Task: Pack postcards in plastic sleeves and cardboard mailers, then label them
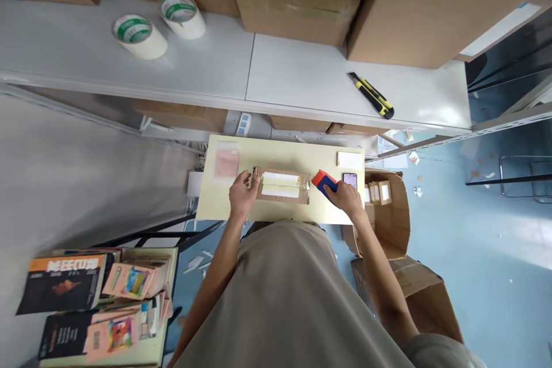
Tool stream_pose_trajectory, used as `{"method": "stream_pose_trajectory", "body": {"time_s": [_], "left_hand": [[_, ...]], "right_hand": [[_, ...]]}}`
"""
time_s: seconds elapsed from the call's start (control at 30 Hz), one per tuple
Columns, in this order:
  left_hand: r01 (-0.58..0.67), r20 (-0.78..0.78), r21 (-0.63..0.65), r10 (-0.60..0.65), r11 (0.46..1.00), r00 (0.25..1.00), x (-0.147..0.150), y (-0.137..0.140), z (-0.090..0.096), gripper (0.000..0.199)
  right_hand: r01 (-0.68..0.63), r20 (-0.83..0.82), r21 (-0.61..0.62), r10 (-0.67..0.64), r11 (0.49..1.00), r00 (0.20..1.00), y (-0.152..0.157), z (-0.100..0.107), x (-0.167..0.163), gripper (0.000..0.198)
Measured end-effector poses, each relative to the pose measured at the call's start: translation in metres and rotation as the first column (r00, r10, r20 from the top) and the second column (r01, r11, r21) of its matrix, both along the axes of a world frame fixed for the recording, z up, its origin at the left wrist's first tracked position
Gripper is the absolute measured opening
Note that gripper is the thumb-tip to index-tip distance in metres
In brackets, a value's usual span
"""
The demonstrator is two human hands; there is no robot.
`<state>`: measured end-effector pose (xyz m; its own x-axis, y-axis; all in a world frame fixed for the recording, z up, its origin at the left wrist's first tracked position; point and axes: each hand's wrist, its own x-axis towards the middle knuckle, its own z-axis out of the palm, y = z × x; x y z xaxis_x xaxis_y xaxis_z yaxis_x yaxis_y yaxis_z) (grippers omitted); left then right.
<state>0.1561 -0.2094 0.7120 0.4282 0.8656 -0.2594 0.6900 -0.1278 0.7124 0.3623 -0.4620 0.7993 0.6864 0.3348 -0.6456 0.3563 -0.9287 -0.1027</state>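
A small cardboard box (282,198) with a white label on top lies lengthwise on the pale yellow table (319,210). At its left end my left hand (242,194) grips the box, thumb and fingers closed about the corner. My right hand (346,198) is wrapped round a red and blue tape dispenser (322,183). The dispenser's red end sits just right of the box, with a small gap between them. Clear tape shines on the box's right end. Beside my right hand a phone (350,179) lies on the table, partly covered by the hand.
A grey shelf (207,69) behind the table bears tape rolls (149,46), a yellow-black utility knife (371,96) and large cartons (297,6). An open carton (399,213) with small boxes stands right. Books (64,284) are stacked lower left. A white box (349,160) lies at the table's back right.
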Motion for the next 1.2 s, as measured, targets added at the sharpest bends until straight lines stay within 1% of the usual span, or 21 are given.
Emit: {"method": "stream_pose_trajectory", "body": {"time_s": [0.07, 0.13, 0.2, 0.27, 0.33, 0.37, 0.4, 0.47, 0.53, 0.63, 0.73, 0.8, 0.83, 0.9, 0.93, 0.97, 1.0, 1.03, 1.1, 1.17, 1.2], "left_hand": [[0.044, 0.102, 0.094, -0.054, 0.995, 0.993, 0.008, 0.000, 0.019, 0.039], [0.125, 0.270, 0.210, -0.181, 0.970, 0.946, 0.024, -0.005, 0.050, 0.038], [0.212, 0.410, 0.334, -0.344, 0.919, 0.845, 0.048, -0.013, 0.088, 0.033], [0.264, 0.468, 0.473, -0.494, 0.841, 0.733, 0.076, -0.020, 0.123, 0.029], [0.295, 0.474, 0.574, -0.604, 0.764, 0.640, 0.106, -0.023, 0.148, 0.032], [0.297, 0.473, 0.603, -0.631, 0.740, 0.615, 0.121, -0.021, 0.155, 0.035], [0.296, 0.473, 0.617, -0.645, 0.729, 0.600, 0.135, -0.019, 0.159, 0.037], [0.301, 0.484, 0.610, -0.646, 0.733, 0.591, 0.158, -0.010, 0.161, 0.042], [0.321, 0.494, 0.583, -0.639, 0.746, 0.589, 0.172, -0.001, 0.157, 0.046], [0.350, 0.506, 0.531, -0.619, 0.772, 0.601, 0.170, 0.006, 0.152, 0.045], [0.368, 0.530, 0.428, -0.558, 0.826, 0.638, 0.146, 0.009, 0.143, 0.039], [0.359, 0.541, 0.334, -0.489, 0.872, 0.684, 0.121, 0.012, 0.129, 0.037], [0.342, 0.537, 0.282, -0.443, 0.896, 0.718, 0.106, 0.015, 0.118, 0.037], [0.278, 0.494, 0.172, -0.327, 0.945, 0.805, 0.072, 0.020, 0.089, 0.036], [0.234, 0.456, 0.115, -0.260, 0.966, 0.851, 0.054, 0.022, 0.073, 0.036], [0.186, 0.409, 0.058, -0.194, 0.981, 0.892, 0.036, 0.022, 0.056, 0.036], [0.139, 0.359, 0.003, -0.131, 0.990, 0.924, 0.019, 0.022, 0.040, 0.037], [0.099, 0.309, -0.051, -0.078, 0.994, 0.948, 0.003, 0.019, 0.026, 0.037], [0.054, 0.220, -0.140, -0.022, 0.989, 0.975, -0.021, 0.011, 0.004, 0.036], [0.067, 0.161, -0.188, -0.036, 0.980, 0.986, -0.036, 0.001, -0.008, 0.032], [0.083, 0.142, -0.194, -0.056, 0.978, 0.988, -0.039, -0.004, -0.010, 0.030]], "right_hand": [[0.026, -0.017, 0.096, -0.025, 0.995, 1.000, 0.000, 0.029, 0.007, 0.038], [0.035, -0.017, 0.231, -0.032, 0.972, 0.999, 0.006, 0.060, 0.015, 0.032], [-0.009, 0.038, 0.384, -0.006, 0.923, 0.999, 0.020, 0.089, 0.024, 0.036], [-0.104, 0.144, 0.521, 0.033, 0.847, 0.989, 0.043, 0.111, 0.034, 0.046], [-0.224, 0.280, 0.601, 0.060, 0.767, 0.958, 0.074, 0.124, 0.046, 0.051], [-0.286, 0.352, 0.611, 0.070, 0.738, 0.934, 0.090, 0.127, 0.053, 0.051], [-0.345, 0.427, 0.596, 0.078, 0.725, 0.901, 0.108, 0.128, 0.061, 0.050], [-0.419, 0.546, 0.529, 0.082, 0.738, 0.834, 0.139, 0.125, 0.078, 0.051], [-0.442, 0.596, 0.464, 0.098, 0.768, 0.797, 0.165, 0.117, 0.093, 0.053], [-0.470, 0.611, 0.395, 0.156, 0.789, 0.776, 0.187, 0.100, 0.112, 0.057], [-0.485, 0.624, 0.383, 0.168, 0.786, 0.763, 0.189, 0.087, 0.120, 0.058], [-0.476, 0.656, 0.424, 0.101, 0.770, 0.748, 0.179, 0.080, 0.113, 0.058], [-0.465, 0.671, 0.458, 0.048, 0.758, 0.740, 0.170, 0.075, 0.105, 0.058], [-0.419, 0.671, 0.536, -0.069, 0.733, 0.738, 0.146, 0.060, 0.079, 0.059], [-0.385, 0.645, 0.571, -0.106, 0.726, 0.757, 0.132, 0.050, 0.062, 0.059], [-0.341, 0.602, 0.593, -0.120, 0.730, 0.789, 0.116, 0.037, 0.043, 0.060], [-0.287, 0.542, 0.595, -0.112, 0.750, 0.833, 0.101, 0.023, 0.022, 0.063], [-0.219, 0.467, 0.581, -0.100, 0.784, 0.879, 0.086, 0.009, 0.000, 0.065], [-0.055, 0.261, 0.519, -0.097, 0.853, 0.960, 0.061, -0.020, -0.039, 0.068], [0.061, 0.057, 0.463, -0.098, 0.884, 0.994, 0.044, -0.043, -0.069, 0.065], [0.104, -0.010, 0.454, -0.111, 0.885, 0.994, 0.039, -0.052, -0.079, 0.063]]}}
